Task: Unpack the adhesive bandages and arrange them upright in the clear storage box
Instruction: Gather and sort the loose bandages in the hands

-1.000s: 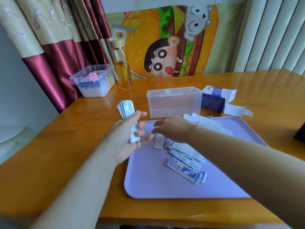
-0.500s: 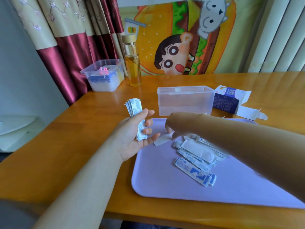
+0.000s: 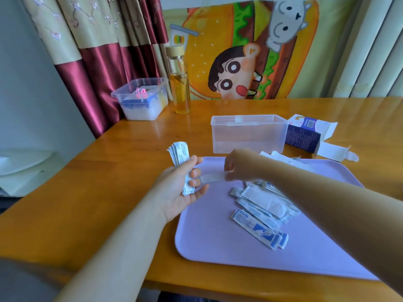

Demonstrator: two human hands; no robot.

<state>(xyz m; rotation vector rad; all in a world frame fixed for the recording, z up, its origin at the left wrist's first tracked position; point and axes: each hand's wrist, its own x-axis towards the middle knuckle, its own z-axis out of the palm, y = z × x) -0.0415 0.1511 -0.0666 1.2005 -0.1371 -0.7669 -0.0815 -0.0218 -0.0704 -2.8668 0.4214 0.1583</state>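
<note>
- Clearly, my left hand (image 3: 183,188) at mid-frame curls its fingers round a fanned bundle of bandages (image 3: 180,154), white wrappers with blue print.
- My right hand (image 3: 239,166) pinches one blurred white strip (image 3: 212,177) just beside it.
- Loose bandages (image 3: 261,205) lie heaped on the lilac tray (image 3: 218,247), below the clear storage box (image 3: 248,134).

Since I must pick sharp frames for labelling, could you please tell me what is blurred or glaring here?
Head view: the right hand and the single bandage it pinches are motion-smeared; head view: the left hand and its stack of bandages look sharp; head view: soft glare lies on the table behind the clear storage box.
</note>
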